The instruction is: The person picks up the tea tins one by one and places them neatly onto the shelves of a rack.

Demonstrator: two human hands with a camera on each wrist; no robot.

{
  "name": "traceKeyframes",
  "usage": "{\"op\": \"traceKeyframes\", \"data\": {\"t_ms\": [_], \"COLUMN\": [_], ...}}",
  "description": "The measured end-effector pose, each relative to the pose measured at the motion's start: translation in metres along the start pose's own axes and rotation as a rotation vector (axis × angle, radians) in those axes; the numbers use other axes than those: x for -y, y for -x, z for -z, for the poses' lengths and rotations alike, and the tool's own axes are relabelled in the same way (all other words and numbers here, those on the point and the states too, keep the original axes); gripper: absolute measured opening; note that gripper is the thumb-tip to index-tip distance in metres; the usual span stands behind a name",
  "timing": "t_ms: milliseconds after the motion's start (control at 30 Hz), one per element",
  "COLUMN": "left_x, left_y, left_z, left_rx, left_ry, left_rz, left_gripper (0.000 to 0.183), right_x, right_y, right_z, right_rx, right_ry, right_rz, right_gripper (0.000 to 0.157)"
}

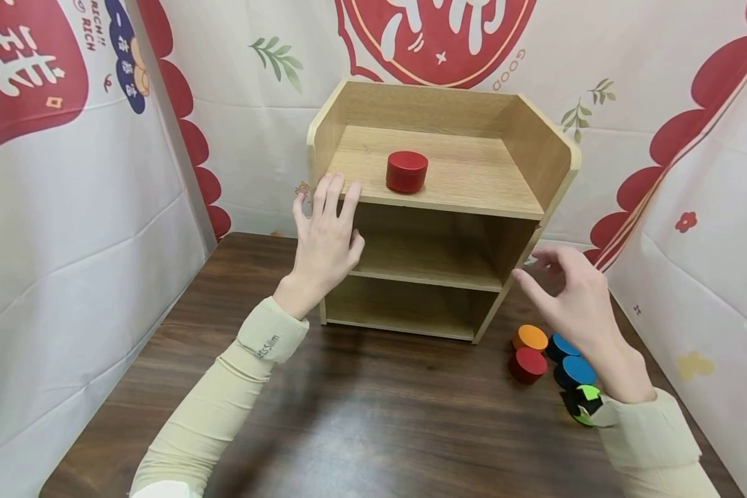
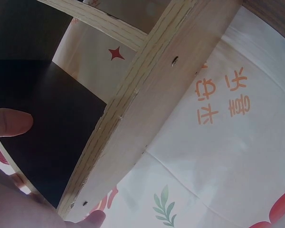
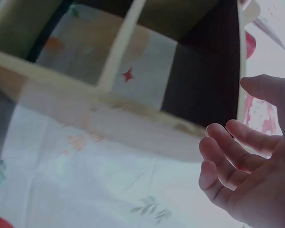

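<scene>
A small wooden shelf (image 1: 448,202) with a raised back and side panels stands on the dark table. On its top board sits a red round block (image 1: 407,171). My left hand (image 1: 326,238) is at the shelf's front left corner, its spread fingers over the top board's edge and left side panel (image 2: 133,109); the thumb (image 2: 12,122) is in front of the opening below. Beside the right side panel, my right hand (image 1: 569,294) hovers with its thumb and fingers apart and nothing between them. In the right wrist view its loosely bent fingers (image 3: 237,156) are close to the shelf's edge.
On the table at the right, beneath my right hand, are an orange round block (image 1: 530,337), a red one (image 1: 528,364), two blue ones (image 1: 575,372) and a black-and-green piece (image 1: 582,403). Printed cloth (image 1: 249,138) hangs behind and at both sides.
</scene>
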State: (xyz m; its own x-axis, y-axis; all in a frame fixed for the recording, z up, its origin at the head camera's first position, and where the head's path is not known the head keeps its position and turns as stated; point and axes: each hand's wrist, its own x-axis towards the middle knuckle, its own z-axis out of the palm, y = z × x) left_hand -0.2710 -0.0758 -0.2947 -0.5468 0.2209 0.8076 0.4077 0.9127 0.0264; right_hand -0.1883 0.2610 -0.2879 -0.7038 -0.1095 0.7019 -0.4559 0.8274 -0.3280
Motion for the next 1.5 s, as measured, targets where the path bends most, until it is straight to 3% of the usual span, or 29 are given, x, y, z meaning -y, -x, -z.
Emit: {"op": "traceKeyframes", "data": {"t_ms": [433,700,900,1200,1500], "left_x": [0.001,-0.001,-0.001,-0.001,-0.002], "left_y": [0.000,-0.001,0.000,-0.001,-0.001], "left_z": [-0.001,-0.001,-0.001,0.000,-0.002], "left_rx": [0.000,-0.003,-0.004,0.007,-0.002], "left_ry": [0.008,0.000,-0.004,0.018,0.033], "left_rz": [0.001,-0.002,0.002,0.009,0.009], "left_gripper": [0.071,0.072,0.073,0.072,0.073], "right_x": [-0.064,-0.102,-0.122,-0.135,-0.139], "right_y": [0.059,0.104,0.136,0.166,0.176], "right_z": [0.004,0.015,0.022,0.020,0.014], "right_rx": [0.188,0.359,0.428,0.554,0.687], "right_ry": [0.158,0.271,0.318,0.374,0.362], "right_rz": [-0.267,-0.427,-0.512,-0.625,-0.685], "right_gripper": [0.050,0.075,0.089,0.104,0.111]}}
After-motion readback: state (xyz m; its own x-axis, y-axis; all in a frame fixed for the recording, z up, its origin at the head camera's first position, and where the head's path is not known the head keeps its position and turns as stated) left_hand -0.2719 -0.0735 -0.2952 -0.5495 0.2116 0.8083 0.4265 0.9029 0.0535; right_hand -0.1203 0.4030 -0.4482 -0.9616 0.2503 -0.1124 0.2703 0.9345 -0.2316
